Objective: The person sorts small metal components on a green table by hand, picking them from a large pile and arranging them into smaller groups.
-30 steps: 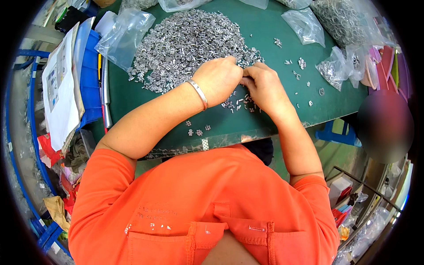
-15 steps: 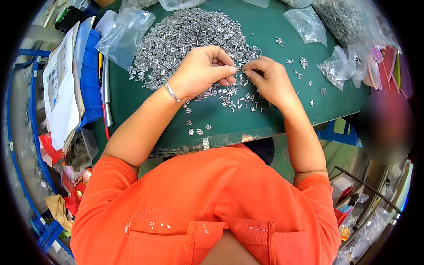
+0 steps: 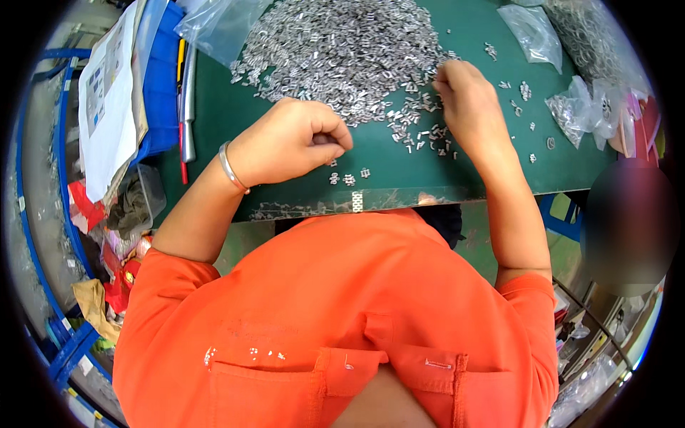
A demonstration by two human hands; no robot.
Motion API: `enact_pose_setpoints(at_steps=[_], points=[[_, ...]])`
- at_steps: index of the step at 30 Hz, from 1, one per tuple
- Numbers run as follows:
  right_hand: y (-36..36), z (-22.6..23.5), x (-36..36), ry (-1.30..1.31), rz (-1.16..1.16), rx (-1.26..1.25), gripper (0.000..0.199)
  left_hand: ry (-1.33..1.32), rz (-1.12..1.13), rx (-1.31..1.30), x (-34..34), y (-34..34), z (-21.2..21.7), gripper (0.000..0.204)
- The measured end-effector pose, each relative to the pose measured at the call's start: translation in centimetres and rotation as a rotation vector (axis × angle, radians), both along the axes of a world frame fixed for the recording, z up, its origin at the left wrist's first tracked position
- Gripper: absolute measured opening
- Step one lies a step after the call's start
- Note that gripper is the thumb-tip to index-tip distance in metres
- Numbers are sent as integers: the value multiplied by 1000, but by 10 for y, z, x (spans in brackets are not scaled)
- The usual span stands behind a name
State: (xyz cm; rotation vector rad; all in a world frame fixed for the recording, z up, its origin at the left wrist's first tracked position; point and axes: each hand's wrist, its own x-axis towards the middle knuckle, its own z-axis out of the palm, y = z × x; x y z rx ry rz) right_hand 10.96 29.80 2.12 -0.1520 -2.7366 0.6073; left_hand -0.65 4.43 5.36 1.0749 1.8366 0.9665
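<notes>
A large heap of small silvery metal pieces (image 3: 335, 53) covers the far middle of the green table (image 3: 210, 128). My left hand (image 3: 292, 139), with a silver bangle at its wrist, hovers nearer me than the heap. Its fingers are curled, thumb against forefinger; whatever they may hold is hidden. Just below its fingertips, several small clustered metal pieces (image 3: 349, 180) lie close to the table's front edge. At the heap's right edge is my right hand (image 3: 471, 100), its fingertips drawn together among loose pieces (image 3: 421, 125). I cannot make out anything between them.
Left of the heap lies a clear plastic bag (image 3: 221, 28), beside a blue bin (image 3: 163, 85) with papers. Small bags of metal parts (image 3: 569, 114) and a large bag of rings (image 3: 589, 39) sit at the right. A blue stool (image 3: 564, 217) stands below the table's right side.
My hands were close together over the heap's near edge; now they are apart. The left has come back toward the front-edge pieces, the right has gone to the heap's right edge. The view has shifted.
</notes>
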Motion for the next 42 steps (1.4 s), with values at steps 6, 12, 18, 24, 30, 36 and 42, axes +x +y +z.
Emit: enact_pose_setpoints(at_steps=[6,12,18,24,30,36,42], points=[[-64,6,38,-84,398,-252,18,349,-71,84,16,-29,-18,17],[-85,0,46,-241,381,-308,15,334,-39,69,26,-32,-21,35],[-93,1,47,-207,383,-363,23,383,-6,122,35,-33,-25,33],[-100,3,49,-107,455,-490,27,406,-9,154,41,-32,-29,22],[-53,-11,33,111,187,-190,21,364,0,192,39,-35,-26,12],[-23,-9,35,9,-18,-165,11,355,9,211,31,-30,-23,11],[-36,-9,24,-22,31,-101,11,450,23,281,24,-1,-20,13]])
